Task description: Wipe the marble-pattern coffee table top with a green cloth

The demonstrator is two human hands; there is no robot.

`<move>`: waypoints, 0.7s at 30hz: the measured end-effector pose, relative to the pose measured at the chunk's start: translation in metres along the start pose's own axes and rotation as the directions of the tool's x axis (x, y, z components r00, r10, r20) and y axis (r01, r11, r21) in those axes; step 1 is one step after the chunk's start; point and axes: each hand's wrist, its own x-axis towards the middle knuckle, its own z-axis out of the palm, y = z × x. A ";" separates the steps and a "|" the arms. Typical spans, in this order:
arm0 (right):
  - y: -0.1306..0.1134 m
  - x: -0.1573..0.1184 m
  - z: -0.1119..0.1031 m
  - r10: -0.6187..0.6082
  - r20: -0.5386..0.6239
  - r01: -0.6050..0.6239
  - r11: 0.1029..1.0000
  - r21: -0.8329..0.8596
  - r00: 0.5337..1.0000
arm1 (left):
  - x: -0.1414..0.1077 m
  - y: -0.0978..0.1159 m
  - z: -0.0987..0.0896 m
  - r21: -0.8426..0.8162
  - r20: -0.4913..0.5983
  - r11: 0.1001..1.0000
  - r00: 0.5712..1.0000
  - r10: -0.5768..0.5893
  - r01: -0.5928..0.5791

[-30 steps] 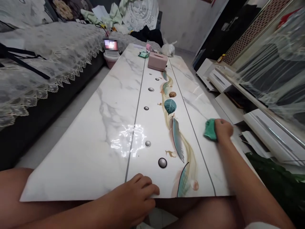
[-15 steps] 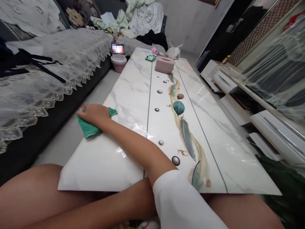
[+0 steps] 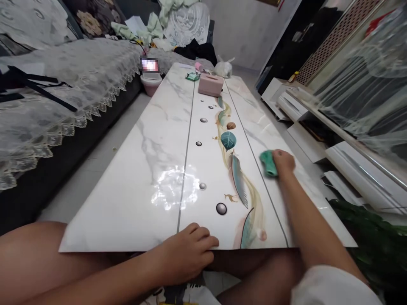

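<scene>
My right hand (image 3: 284,162) is closed around a bunched green cloth (image 3: 269,163), pressed to the right-hand part of the long white marble-patterned table (image 3: 127,203). The cloth bulges out on the left side of the fist. At the table's near edge rests my left hand (image 3: 190,252), back upward, fingers slightly bent over the edge and holding no loose object. Its thumb side lies lower, by the rim. Down the table's middle run printed feathers, a teal leaf (image 3: 228,140) and grey dots.
A pink tissue box (image 3: 210,85) stands at the far end, with a green packet (image 3: 192,76) and a white plastic bag (image 3: 224,68) close by. To the left is a lace-covered sofa (image 3: 95,67); a pink bin (image 3: 151,84) stands beside it. White drawers (image 3: 356,169) line the right.
My right hand has swept the green cloth from the table's left edge across to its right side. My left hand, hidden behind the right arm before, now shows at the near edge.
</scene>
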 end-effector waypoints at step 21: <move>-0.139 -0.062 0.033 -0.392 0.127 0.387 0.920 0.061 0.911 | -0.004 0.002 0.016 0.117 -0.119 0.991 0.990 0.077 -0.063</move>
